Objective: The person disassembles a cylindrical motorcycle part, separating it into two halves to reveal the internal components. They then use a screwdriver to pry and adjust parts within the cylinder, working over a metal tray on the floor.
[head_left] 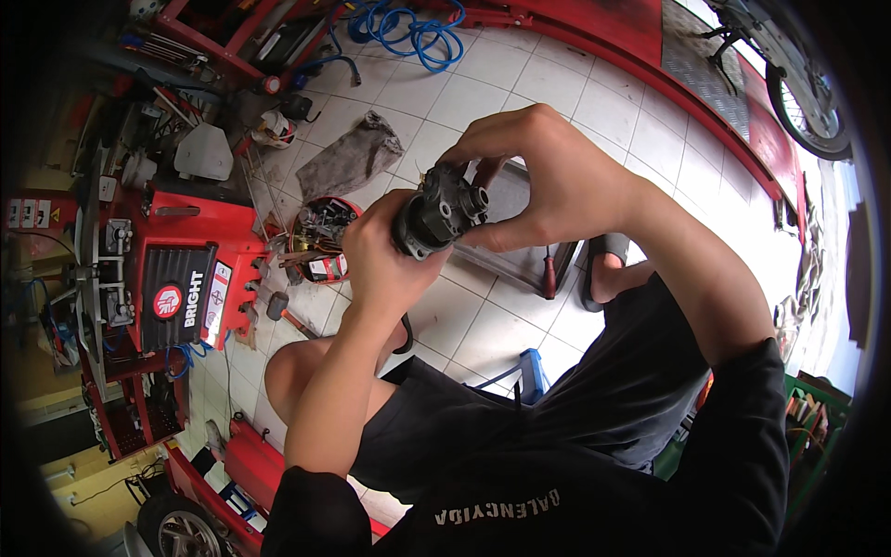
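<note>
White floor tiles [520,88] fill a workshop seen from above, with a red machine [190,278] at the left, a coiled blue hose [413,32] at the top, a grey rag [348,158] lying flat, and a motorbike wheel [807,111] at the upper right. A person sits low, knees bent, one sandal [603,269] showing.

Both hands meet at chest height over a dark metal part [436,213], a small grey-black casting with round ports. The left hand [380,255] wraps closed around its lower body from beneath. The right hand [543,181] arches over the top, fingers curled tight on the upper edge, thumb under the side. The part sits between the two palms, its ported face turned up and towards the camera.

Judging by the grip, the work looks like turning or seating something on the part by hand. Any further move would seem to need a steady left hold while the right fingers twist. A red tub [320,237] of small pieces and a screwdriver [549,269] lie on the floor just beyond.
</note>
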